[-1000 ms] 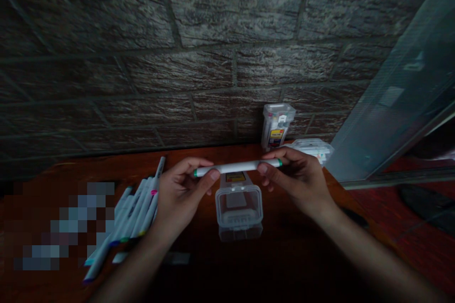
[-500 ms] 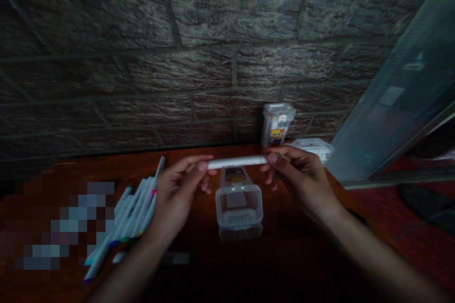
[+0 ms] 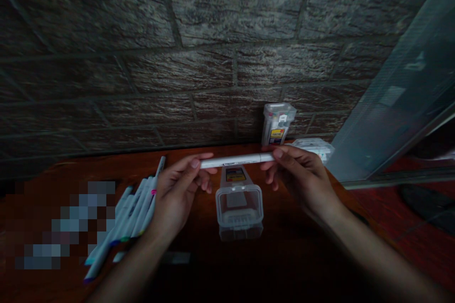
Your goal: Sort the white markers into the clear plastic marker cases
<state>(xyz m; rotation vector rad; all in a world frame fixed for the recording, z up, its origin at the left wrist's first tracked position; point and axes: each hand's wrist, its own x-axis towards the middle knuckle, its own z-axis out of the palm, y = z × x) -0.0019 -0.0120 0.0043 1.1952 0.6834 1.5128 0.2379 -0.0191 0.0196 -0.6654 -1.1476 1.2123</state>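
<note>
A white marker [image 3: 234, 160] is held level between my two hands, above the table. My left hand [image 3: 181, 184] pinches its left end between thumb and fingers. At the other end, my right hand [image 3: 298, 170] grips the marker the same way, its fingertips covering the tip. Below the marker lies a clear plastic case [image 3: 239, 208] with its lid open toward me and a yellow-and-dark label on it. Several white markers [image 3: 131, 213] with coloured ends lie beside my left forearm, which hides part of them.
A closed clear case [image 3: 278, 123] holding markers stands upright against the brick wall [image 3: 199, 71]. Another clear case [image 3: 314, 148] lies right of it, partly behind my right hand. A glass panel [image 3: 384, 85] rises at the right. A blurred patch covers the wooden table's [image 3: 71, 170] left side.
The marker has shifted slightly and turned, so that print on its barrel now shows. My hands have moved a little farther apart, both still gripping it.
</note>
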